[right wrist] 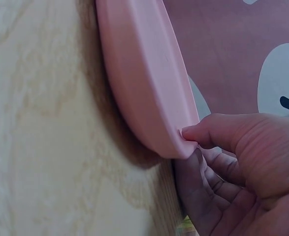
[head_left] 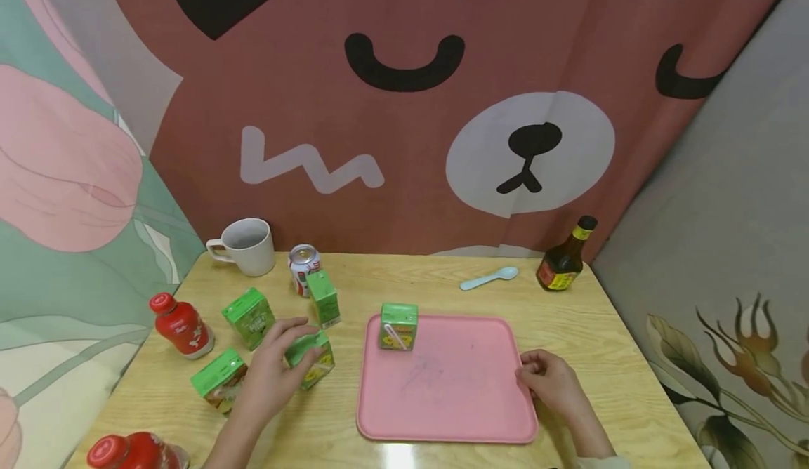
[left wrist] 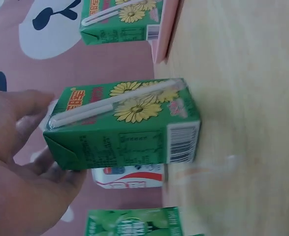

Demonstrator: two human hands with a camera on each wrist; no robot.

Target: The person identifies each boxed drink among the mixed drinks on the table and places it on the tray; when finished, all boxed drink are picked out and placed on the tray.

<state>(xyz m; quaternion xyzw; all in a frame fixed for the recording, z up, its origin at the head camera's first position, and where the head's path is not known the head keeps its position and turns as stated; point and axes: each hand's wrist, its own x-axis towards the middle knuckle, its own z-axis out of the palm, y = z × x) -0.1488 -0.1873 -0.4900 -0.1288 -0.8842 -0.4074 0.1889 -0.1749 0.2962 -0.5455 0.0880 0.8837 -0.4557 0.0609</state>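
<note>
My left hand (head_left: 278,364) is spread round the top of a green drink carton (head_left: 319,367) with yellow flowers. Upright on the table, this carton (left wrist: 129,125) shows a straw along its side in the left wrist view; the thumb tip is just short of its top corner and other fingers are partly hidden behind it. With thumb and fingers my right hand (head_left: 553,381) pinches the right rim of a pink tray (head_left: 449,392). That grip on the tray's rim (right wrist: 154,93) shows close up in the right wrist view. Another flowered carton (head_left: 398,328) stands at the tray's back left.
Several items stand at left: green cartons (head_left: 249,318), red bottles (head_left: 183,325), a can (head_left: 303,269) and a grey mug (head_left: 249,248). Behind the tray lies a light blue spoon (head_left: 489,279), with a dark sauce bottle (head_left: 561,258) at the back right corner.
</note>
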